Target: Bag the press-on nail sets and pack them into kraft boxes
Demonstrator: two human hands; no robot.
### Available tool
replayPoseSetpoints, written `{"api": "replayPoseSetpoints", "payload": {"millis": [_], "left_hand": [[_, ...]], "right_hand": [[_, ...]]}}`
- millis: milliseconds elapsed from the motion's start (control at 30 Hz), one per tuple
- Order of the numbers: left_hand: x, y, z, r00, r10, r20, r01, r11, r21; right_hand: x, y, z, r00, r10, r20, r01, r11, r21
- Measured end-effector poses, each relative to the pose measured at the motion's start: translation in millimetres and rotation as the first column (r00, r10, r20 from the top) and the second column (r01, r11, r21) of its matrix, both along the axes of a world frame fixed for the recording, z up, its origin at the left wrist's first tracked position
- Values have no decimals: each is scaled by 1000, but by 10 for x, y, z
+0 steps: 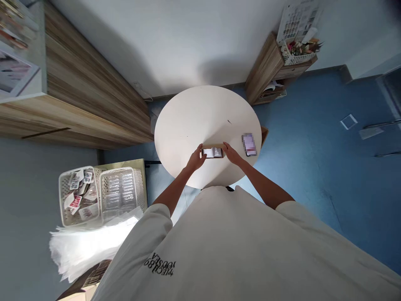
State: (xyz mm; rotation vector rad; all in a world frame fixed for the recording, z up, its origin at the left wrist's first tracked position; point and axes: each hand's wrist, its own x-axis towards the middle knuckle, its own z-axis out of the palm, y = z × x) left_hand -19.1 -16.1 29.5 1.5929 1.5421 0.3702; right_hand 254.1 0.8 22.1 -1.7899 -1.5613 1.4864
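A small brown cardboard box (213, 146) is held level between my hands over the near half of the round white table (188, 113). Its top is open, and something white, like folded paper or wrapping, shows inside (216, 152). My left hand (196, 159) grips the box's left end, with the thumb reaching over the near corner. At the right end, my right hand (231, 153) has its fingers on the far corner. Whether the box rests on the tabletop or hangs just above it, I cannot tell.
A blurred-out phone-like item (249, 144) lies at the table's right edge. White baskets (61, 196) with packets and clear plastic packs stand at lower left, beside white plastic bags (84, 246). A wooden cabinet (103, 92) borders the left; a small shelf (266, 69) stands behind right.
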Motion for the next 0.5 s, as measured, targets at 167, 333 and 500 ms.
{"api": "replayPoseSetpoints", "payload": {"millis": [167,333,500], "left_hand": [[7,-108,-92,986,-108,-127,117,991,64],[62,-283,-183,922,-241,-304,266,963,42],[114,-420,-241,889,-289,-354,286,956,-62]], "right_hand": [[2,-160,-34,997,66,35,-67,998,12],[-2,-361,-172,963,209,171,-230,966,117],[-5,-510,-286,882,298,365,-341,938,60]]}}
